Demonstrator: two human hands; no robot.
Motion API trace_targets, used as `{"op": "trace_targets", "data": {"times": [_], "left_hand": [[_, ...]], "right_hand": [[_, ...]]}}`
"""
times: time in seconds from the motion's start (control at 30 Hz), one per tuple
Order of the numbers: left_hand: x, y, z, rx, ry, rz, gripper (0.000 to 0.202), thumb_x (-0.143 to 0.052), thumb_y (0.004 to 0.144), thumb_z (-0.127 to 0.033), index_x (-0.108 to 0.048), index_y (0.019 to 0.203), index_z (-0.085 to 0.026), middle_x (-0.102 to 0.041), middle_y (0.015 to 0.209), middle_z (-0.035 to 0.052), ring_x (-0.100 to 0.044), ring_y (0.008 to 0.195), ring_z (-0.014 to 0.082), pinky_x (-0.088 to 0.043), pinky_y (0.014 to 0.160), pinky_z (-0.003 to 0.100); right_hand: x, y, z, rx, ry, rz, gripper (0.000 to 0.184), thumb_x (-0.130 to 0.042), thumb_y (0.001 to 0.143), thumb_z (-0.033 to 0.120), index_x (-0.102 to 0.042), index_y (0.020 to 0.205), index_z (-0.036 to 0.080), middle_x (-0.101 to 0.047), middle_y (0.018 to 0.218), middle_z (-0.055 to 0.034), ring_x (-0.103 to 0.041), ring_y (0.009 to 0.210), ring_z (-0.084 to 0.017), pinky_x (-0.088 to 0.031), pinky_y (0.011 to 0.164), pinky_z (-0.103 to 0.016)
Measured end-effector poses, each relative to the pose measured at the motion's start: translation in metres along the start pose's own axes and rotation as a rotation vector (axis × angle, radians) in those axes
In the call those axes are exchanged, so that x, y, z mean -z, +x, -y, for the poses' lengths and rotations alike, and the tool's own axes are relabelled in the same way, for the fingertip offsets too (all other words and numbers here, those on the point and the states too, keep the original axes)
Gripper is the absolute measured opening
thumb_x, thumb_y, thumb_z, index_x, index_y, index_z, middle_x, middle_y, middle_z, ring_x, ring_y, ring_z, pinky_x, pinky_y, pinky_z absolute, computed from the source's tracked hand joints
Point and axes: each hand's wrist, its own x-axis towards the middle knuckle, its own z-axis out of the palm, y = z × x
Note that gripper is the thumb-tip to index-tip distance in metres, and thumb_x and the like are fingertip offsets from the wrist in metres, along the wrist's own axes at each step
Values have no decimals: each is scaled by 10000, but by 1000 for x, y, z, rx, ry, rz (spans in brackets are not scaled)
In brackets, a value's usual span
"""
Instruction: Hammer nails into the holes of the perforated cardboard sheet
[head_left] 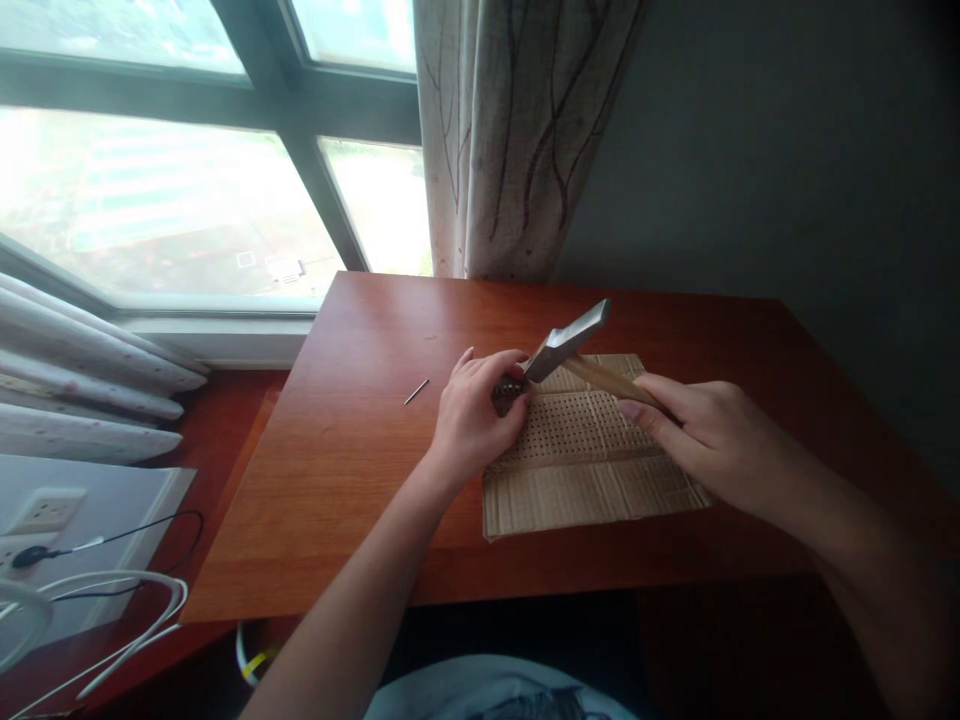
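My right hand (694,425) is wrapped round the wooden handle of a hammer (577,335). The metal head is raised at a tilt just above and beside the fingers of my left hand (480,400). That hand rests at the left edge of a cardboard sheet (585,490), thumb and fingers curled in a pinch. A small dark piece with light specks shows between them, too hidden to name. Rows of small holes cover the middle band of the cardboard. A thin metal rod (416,391) lies on the table to the left.
The cardboard lies on a reddish-brown wooden table (352,450). Behind it hang a patterned curtain (517,130) and a window (187,210). At lower left are a wall socket (49,510), a black plug and looped white cables (142,580). A dark wall rises on the right.
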Motion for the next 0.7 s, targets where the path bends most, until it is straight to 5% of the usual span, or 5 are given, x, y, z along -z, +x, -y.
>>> {"op": "trace_targets", "data": {"times": [0.3, 0.7], "left_hand": [[0, -1, 2, -27, 15, -1, 336, -632, 838, -144, -629, 1156, -250, -751, 996, -19, -711, 969, 179, -343, 1227, 513], [2, 0, 0, 30, 53, 38, 461, -704, 790, -155, -581, 1221, -265, -749, 1017, -21, -687, 1019, 211, -299, 1211, 551]], "right_hand": [[-12, -9, -15, -93, 9, -38, 366, -469, 1033, 435, -499, 727, 237, -512, 551, 42, -514, 486, -141, -332, 522, -297], [-5, 2, 5, 9, -32, -34, 350, -471, 1043, 417, -467, 742, 237, -521, 584, 36, -501, 510, -140, -298, 521, -301]]}}
